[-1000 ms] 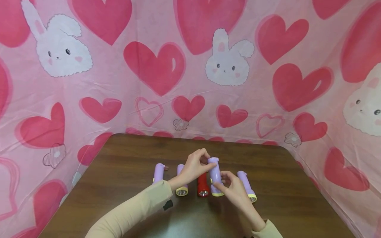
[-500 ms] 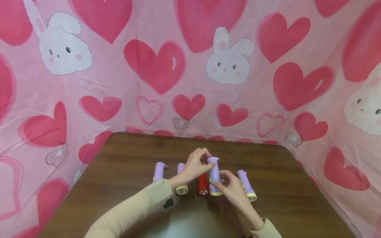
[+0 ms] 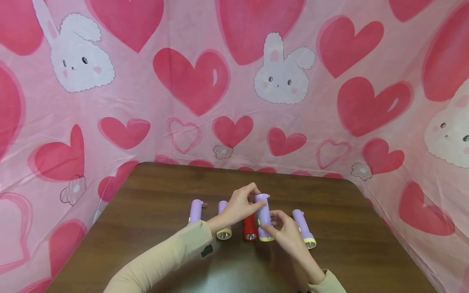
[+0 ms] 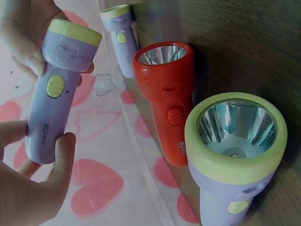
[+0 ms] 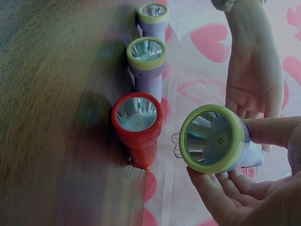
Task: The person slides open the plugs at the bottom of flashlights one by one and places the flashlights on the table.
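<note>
A lilac flashlight (image 3: 263, 213) with a yellow head ring and a yellow switch is held between both hands above the table, lens end toward the person. My left hand (image 3: 238, 205) pinches its tail end between thumb and fingers. Near the head, my right hand (image 3: 287, 232) grips the body, thumb on one side and fingertips below, as the right wrist view shows. Its reflector (image 5: 207, 139) faces that camera. Just left of it, a red flashlight (image 4: 164, 80) lies on the table, with two metal prongs (image 5: 136, 173) sticking out of its side.
Two more lilac flashlights (image 3: 196, 209) lie to the left, partly behind the left arm, the nearer with its yellow-rimmed lens (image 3: 224, 234) showing. Another lilac flashlight (image 3: 303, 228) lies right of the right hand. Pink heart-and-rabbit cloth (image 3: 234, 93) surrounds the brown table (image 3: 157, 183).
In the head view the held flashlight has shifted very slightly left, closer to the red one. Both hands keep their grips, and the flashlights on the table stay put.
</note>
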{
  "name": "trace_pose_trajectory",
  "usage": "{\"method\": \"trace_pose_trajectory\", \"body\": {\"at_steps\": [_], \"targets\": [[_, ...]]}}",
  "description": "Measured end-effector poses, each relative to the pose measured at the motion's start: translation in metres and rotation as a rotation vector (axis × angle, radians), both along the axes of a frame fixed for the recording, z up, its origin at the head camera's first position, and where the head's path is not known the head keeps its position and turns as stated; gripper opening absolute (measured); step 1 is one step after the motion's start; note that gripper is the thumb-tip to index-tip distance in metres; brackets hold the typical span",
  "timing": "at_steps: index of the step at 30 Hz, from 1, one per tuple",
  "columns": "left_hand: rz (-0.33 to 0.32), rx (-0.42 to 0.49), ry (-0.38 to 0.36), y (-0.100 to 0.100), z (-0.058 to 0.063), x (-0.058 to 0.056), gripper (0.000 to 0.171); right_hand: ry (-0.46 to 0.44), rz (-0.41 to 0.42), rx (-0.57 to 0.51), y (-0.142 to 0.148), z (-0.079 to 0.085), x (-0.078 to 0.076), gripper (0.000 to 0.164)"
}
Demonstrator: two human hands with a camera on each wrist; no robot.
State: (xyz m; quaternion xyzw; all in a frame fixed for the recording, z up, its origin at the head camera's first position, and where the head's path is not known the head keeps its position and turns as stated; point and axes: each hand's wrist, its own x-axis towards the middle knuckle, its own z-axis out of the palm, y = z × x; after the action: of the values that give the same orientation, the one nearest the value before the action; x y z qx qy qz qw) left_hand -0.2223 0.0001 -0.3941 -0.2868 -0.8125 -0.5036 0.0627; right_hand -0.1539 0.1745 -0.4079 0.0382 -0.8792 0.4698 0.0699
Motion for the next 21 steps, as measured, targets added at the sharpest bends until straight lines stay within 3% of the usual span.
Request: {"method": "trace_pose_trajectory", "body": {"at_steps": [8,21], "targets": [[-0.002,0.024,0.03,0.001,0.0005,-0.0015,0.023,0.001,-0.001,-0.006,-0.0004,0.0009,0.0014,0.032],[-0.005,0.019,0.01,-0.0006,0.0022,0.0003,0.016,-0.006,0.007,0.016,-0.0026,0.0024,0.0035,0.033]]}}
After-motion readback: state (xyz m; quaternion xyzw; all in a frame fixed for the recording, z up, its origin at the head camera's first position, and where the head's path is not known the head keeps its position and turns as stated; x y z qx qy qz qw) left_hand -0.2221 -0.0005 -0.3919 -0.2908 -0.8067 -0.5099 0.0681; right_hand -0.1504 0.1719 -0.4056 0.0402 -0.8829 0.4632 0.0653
